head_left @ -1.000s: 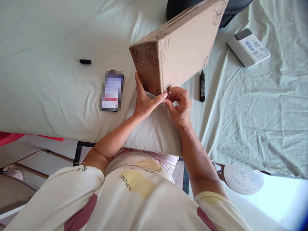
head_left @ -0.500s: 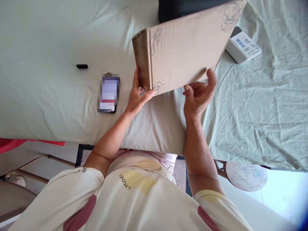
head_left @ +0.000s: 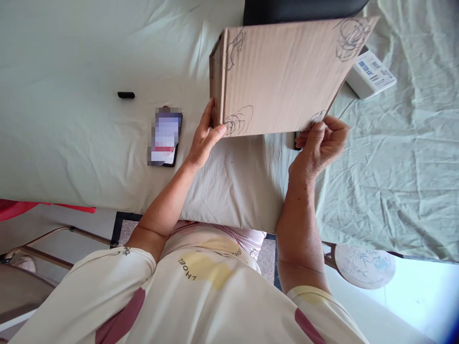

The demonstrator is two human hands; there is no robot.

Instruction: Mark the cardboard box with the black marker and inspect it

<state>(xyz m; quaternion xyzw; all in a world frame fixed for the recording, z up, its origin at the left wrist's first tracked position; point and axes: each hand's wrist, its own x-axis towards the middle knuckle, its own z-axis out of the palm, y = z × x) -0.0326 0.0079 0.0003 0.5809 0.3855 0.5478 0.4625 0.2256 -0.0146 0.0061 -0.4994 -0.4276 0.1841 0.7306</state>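
A flat brown cardboard box point(head_left: 283, 79) with dark pen scribbles near its corners is held tilted over the cloth-covered table. My left hand point(head_left: 206, 138) grips its near left corner, thumb on the broad face and fingers along the narrow side. At the near right corner my right hand point(head_left: 321, 143) pinches the edge between thumb and fingers. Part of a small dark object point(head_left: 298, 141) shows beside the right fingers; its kind is hidden. The box's underside is out of sight.
A phone point(head_left: 165, 138) with a blurred screen and a small black stick-like object point(head_left: 126, 95) lie left on the green cloth point(head_left: 71, 143). Behind the box are a black case point(head_left: 304, 10) and a white labelled box point(head_left: 373, 74). A round stool point(head_left: 366, 265) stands below the table edge.
My right hand has moved right and closed on the box's near right corner; before, its fingers were loosely curled by the edge. The box has turned slightly, its near edge now more level.
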